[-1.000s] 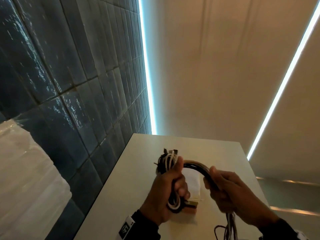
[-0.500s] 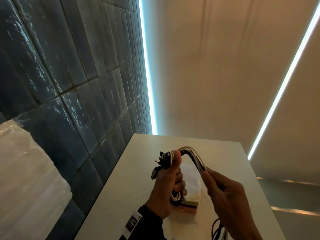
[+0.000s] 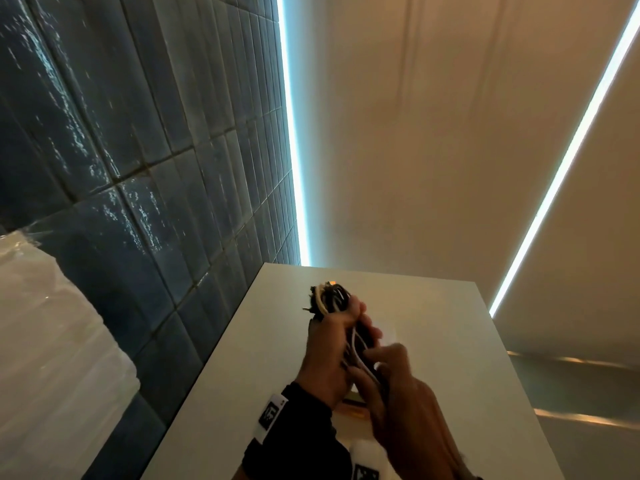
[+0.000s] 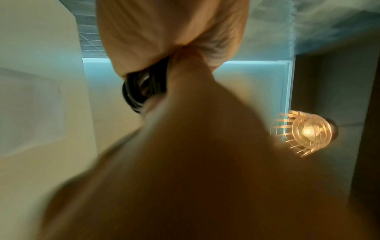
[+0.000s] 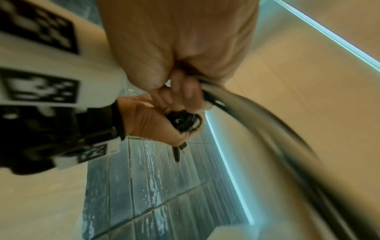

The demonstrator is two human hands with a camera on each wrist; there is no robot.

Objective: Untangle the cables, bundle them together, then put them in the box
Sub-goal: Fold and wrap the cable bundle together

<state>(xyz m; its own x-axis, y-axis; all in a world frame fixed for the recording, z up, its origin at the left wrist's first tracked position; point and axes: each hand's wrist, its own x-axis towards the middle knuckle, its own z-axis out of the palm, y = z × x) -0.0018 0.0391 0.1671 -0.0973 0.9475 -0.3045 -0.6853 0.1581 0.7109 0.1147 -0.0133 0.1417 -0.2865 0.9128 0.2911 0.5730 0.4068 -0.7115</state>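
The left hand clenched the coiled cables; the right hand pinched their loose strands just below. Light, floppy, springy: best gripped mid-coil.

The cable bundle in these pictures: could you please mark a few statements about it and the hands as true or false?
1. The left hand holds the cable bundle in its grip. True.
2. The bundle lies flat on the white table with no hand on it. False: both hands hold it above the table.
3. The bundle has both black and white cables. True.
4. The right hand hangs open, away from the cables. False: its fingers are curled round a strand of the cables beside the left hand.
5. The wall to the left of the table is covered in dark tiles. True.
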